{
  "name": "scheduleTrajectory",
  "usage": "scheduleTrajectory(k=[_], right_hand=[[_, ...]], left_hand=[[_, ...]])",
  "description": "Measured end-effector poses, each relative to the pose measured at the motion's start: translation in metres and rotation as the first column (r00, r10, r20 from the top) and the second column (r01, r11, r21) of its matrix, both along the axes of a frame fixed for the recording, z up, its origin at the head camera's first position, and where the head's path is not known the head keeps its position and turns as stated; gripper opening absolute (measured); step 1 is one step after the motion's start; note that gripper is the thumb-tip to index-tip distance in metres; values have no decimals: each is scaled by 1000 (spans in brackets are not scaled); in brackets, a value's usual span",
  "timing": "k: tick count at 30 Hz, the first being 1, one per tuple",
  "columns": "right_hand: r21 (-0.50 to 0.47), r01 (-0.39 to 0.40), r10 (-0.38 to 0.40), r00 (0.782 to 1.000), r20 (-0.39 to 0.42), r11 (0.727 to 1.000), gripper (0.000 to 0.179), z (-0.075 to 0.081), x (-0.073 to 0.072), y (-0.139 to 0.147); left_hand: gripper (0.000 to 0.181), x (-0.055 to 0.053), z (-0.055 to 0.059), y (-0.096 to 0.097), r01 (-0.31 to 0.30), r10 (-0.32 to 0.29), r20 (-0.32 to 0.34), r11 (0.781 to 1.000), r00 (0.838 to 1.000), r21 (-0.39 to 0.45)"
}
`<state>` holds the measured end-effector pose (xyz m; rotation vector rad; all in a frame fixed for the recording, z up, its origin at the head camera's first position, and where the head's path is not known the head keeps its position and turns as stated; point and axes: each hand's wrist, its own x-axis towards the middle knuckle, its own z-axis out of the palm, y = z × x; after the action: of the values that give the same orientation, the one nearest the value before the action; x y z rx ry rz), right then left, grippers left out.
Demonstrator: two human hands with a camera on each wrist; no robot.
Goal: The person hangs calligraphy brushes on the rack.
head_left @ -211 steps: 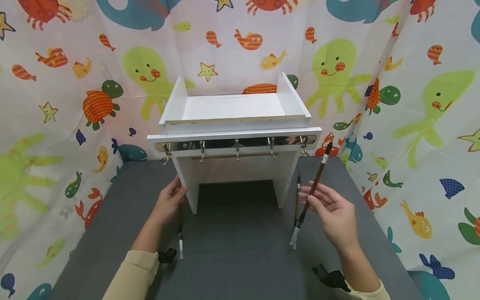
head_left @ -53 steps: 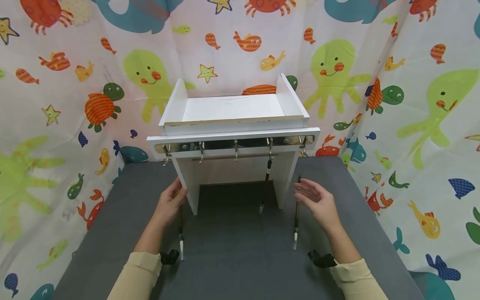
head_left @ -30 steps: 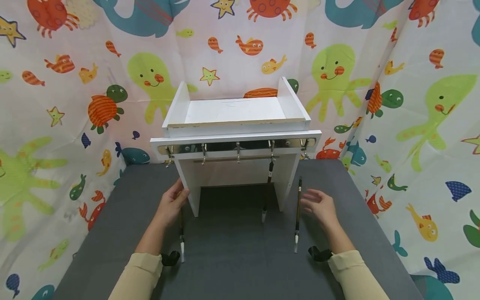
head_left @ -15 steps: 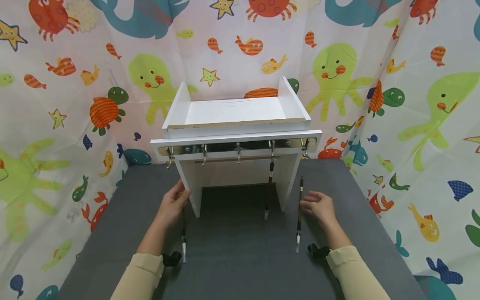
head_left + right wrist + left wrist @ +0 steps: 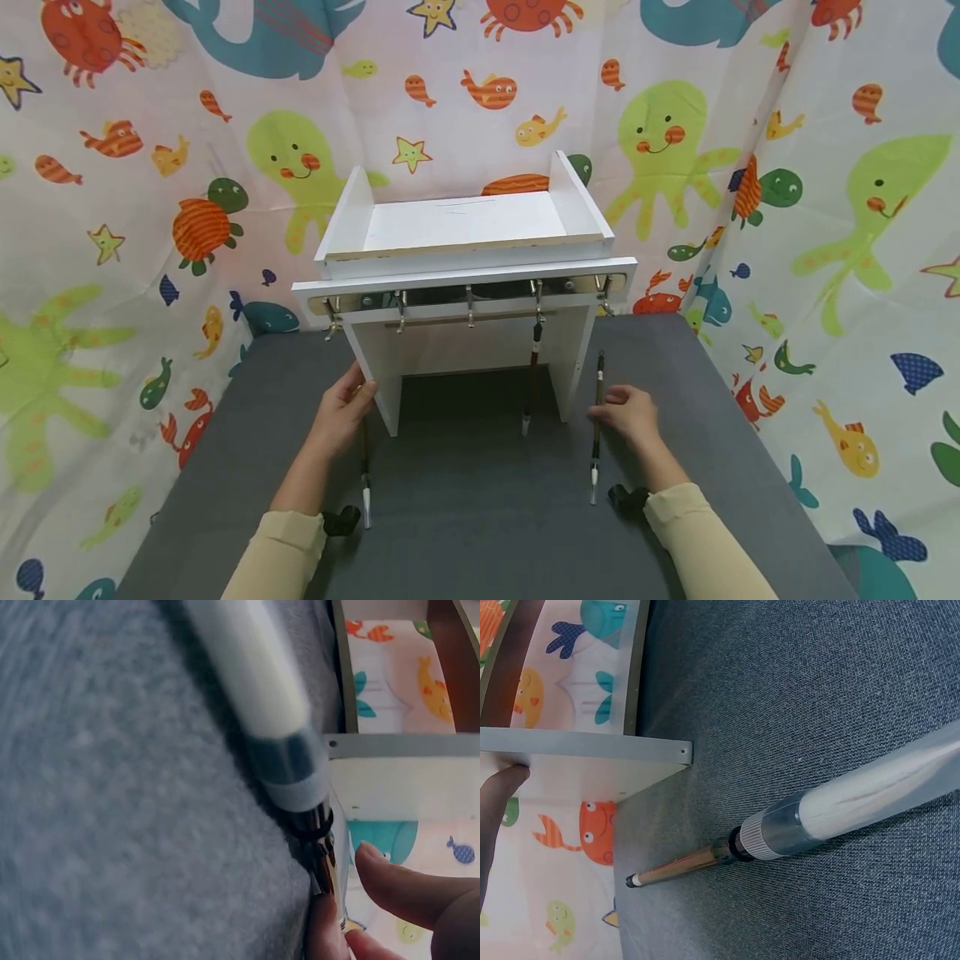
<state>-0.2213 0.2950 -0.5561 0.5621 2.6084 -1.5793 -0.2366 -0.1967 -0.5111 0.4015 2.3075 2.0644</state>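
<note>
My left hand (image 5: 341,417) grips the front edge of the left side panel of a white shelf (image 5: 465,271) that carries a row of metal hooks. A dark brown brush (image 5: 532,367) hangs by its end from one hook, right of the middle. On the cloth to the right lies a second brush (image 5: 596,433), its white tip in a clear cap and pointing toward me. My right hand (image 5: 628,414) is at its handle; in the right wrist view fingers touch the handle and the thumb (image 5: 397,881) stands apart from it. A third capped brush (image 5: 780,825) lies below my left hand.
Grey cloth (image 5: 465,525) covers the table. The shelf's upper tray (image 5: 465,221) has raised white sides. A curtain (image 5: 450,117) printed with sea animals stands behind and at both sides. Black straps (image 5: 628,500) hang at my wrists.
The dark brown brush, earlier in my right hand, now hangs from the hook. My right hand then came down to the brush on the right. My left hand stays on the panel.
</note>
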Motion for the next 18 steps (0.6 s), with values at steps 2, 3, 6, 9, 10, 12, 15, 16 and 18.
scheduleTrajectory(k=[2,3,6,9,10,12,15,16,18], right_hand=[[77,-17,16,1000,3,997,70,2,0,-2],[106,-19,18,1000,6,994,70,2,0,-3],[158,-12,10,1000,12,987,67,1,-2,-6],[170,8,-10,1000,12,985,63,-1,-3,-7],[158,14,-15,1000,7,987,62,-1,-2,-7],[115,33,-33,999,-4,993,59,-2,-1,-7],[23,60,-60,998,-21,998,57,-1,2,-6],[-10,68,-68,997,-20,998,56,-1,2,-5],[-57,81,-82,996,-16,995,55,0,4,-4]], left_hand=[[62,0,0,0,5,-5,-6,1000,1000,10],[62,0,0,0,6,-6,-9,1000,1000,14],[62,1,0,0,11,-11,-10,1000,1000,15],[62,2,0,1,11,-11,-10,1000,1000,18],[62,2,0,1,11,-11,-9,1000,1000,20],[62,2,1,1,12,-11,-10,1000,1000,17],[62,2,1,1,5,-5,-6,1000,1000,8],[62,2,1,1,5,-5,-5,1000,1000,3],[62,1,2,1,3,-3,5,1000,1000,-1]])
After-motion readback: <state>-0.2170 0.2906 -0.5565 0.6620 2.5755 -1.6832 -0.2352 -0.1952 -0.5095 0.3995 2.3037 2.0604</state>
